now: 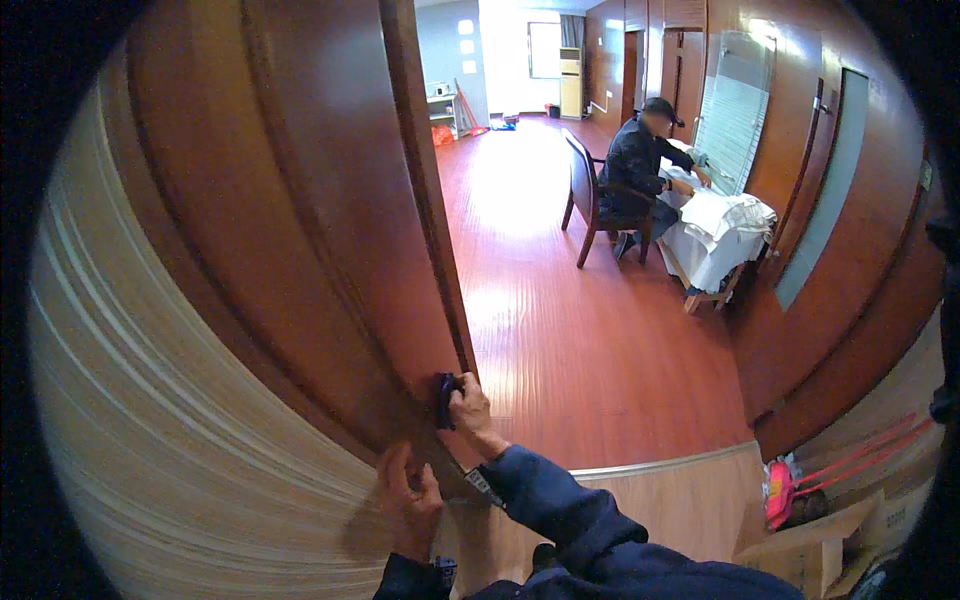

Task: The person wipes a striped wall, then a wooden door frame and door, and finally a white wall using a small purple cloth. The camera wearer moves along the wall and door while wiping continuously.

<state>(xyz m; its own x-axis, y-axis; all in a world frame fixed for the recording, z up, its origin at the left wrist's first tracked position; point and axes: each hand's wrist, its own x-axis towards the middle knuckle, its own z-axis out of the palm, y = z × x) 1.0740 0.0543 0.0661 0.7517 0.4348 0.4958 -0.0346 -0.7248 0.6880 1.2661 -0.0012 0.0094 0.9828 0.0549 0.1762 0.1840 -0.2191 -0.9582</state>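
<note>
A tall brown wooden door [337,187] fills the left of the view. Near its free edge, my right hand [471,409] grips a dark object [447,401] against the door face; whether it is a cloth, a brush or a handle I cannot tell. Lower and further left, my left hand [409,495] is raised beside the door frame and the patterned wall [225,465], fingers apart, with nothing visible in it. Both sleeves are dark blue.
Beyond the doorway, a person [637,157] sits on a wooden chair [581,187] at a table with white cloths [724,217]. A metal threshold strip [660,466] crosses the floor. At lower right are a cardboard box [795,562] and a pink mop head [780,495].
</note>
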